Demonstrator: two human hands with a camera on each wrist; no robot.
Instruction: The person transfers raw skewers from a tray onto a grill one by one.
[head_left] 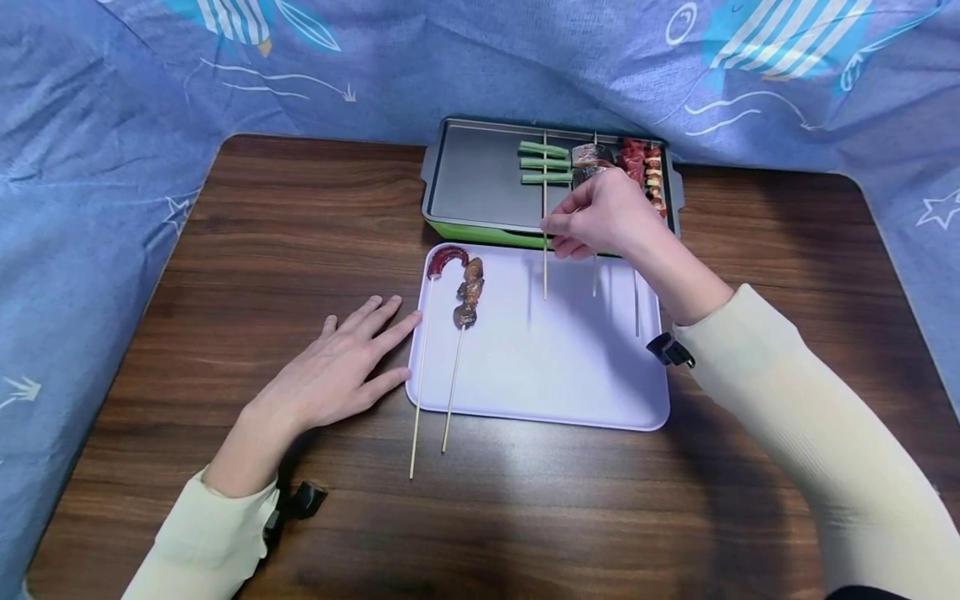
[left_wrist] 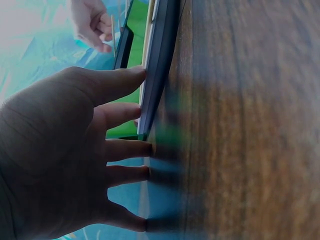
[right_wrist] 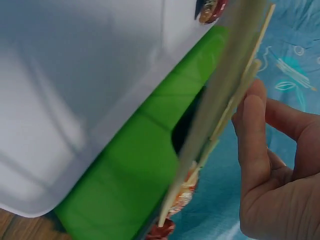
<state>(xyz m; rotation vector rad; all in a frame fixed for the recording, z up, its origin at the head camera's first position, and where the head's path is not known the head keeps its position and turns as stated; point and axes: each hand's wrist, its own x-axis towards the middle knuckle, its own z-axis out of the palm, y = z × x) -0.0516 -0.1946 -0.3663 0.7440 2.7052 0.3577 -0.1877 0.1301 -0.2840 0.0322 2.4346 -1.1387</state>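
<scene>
My right hand (head_left: pixel 600 215) pinches the stick of a skewer of green vegetable pieces (head_left: pixel 555 165) between thumb and fingers. The green pieces lie over the grill plate (head_left: pixel 480 171), while the stick's lower end reaches over the lilac tray (head_left: pixel 540 375). In the right wrist view, long pale sticks pass in front of the right hand (right_wrist: pixel 265 145). My left hand (head_left: pixel 330 367) lies spread on the table, fingertips at the tray's left rim. Nearby on the tray are a curved dark red sausage skewer (head_left: pixel 448 255) and a skewer of brown chunks (head_left: pixel 470 292).
On the grill's right half lie a skewer with dark, silvery pieces (head_left: pixel 592 154), a red meat skewer (head_left: pixel 632 157) and a mixed red-and-white one (head_left: pixel 654 175). Their sticks jut over the tray. A blue patterned cloth (head_left: pixel 480 67) hangs behind the wooden table (head_left: pixel 300 217).
</scene>
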